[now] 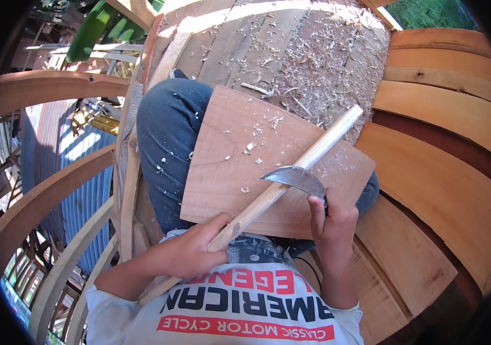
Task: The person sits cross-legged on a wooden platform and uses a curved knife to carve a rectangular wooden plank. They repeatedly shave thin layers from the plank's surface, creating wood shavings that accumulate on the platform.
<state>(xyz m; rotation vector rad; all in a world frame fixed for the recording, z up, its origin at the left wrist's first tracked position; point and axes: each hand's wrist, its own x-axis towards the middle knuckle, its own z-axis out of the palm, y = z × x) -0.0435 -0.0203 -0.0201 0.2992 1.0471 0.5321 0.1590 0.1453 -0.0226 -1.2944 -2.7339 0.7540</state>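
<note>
A pale wooden stick (pixel 257 208) slants across a flat reddish board (pixel 222 155) that lies over my lap. My left hand (pixel 202 244) is closed around its near part, close to my waist. Below that wrist another length of pale wood (pixel 160 289) shows; I cannot tell whether it is the same piece. In my right hand (pixel 336 218) is a curved knife (pixel 300 179), its handle hidden by my fingers. The grey blade lies across the stick's middle, its tip pointing left. Small wood chips (pixel 250 146) are scattered on the board.
Curled shavings (pixel 314 69) cover the plank floor (pixel 211 52) ahead. Wide orange-brown boards (pixel 429 167) run along my right side. Curved wooden rails (pixel 50 192) stand to my left, with blue corrugated sheet (pixel 87 201) beyond them. Green leaves (pixel 93 31) hang at the upper left.
</note>
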